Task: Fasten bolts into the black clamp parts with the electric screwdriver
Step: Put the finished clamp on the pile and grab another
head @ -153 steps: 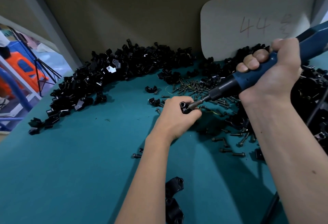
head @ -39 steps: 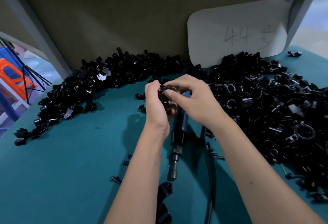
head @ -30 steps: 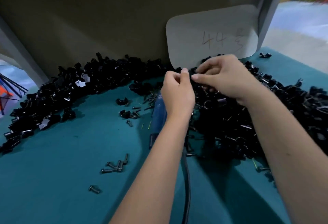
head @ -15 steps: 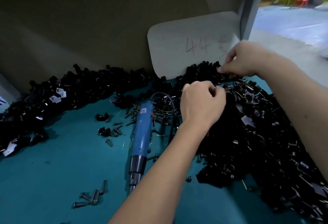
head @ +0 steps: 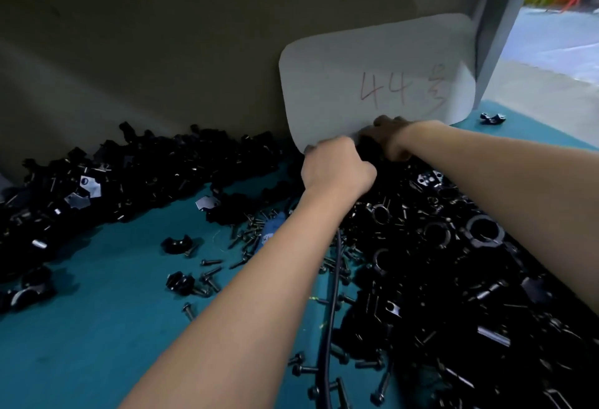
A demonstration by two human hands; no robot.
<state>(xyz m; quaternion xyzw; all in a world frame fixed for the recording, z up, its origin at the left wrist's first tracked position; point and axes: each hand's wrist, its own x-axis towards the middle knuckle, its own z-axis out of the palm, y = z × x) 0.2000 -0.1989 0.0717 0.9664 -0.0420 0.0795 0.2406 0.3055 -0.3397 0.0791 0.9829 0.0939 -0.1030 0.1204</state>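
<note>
Over the last second I had reached both hands away from the electric screwdriver (head: 271,234), which lay on the teal table (head: 97,327) mostly hidden under my left forearm, and into the right-hand heap of black clamp parts (head: 453,262) at the foot of the card marked 44 (head: 376,84), so I judged I was between fastenings, fetching or dropping off a part. My left hand (head: 337,165) was curled knuckles-up, but whether it held a part I could not tell. My right hand (head: 389,139) was in shadow, its fingers buried in the heap, its grip equally unreadable; loose bolts (head: 246,240) lay beside the driver.
</note>
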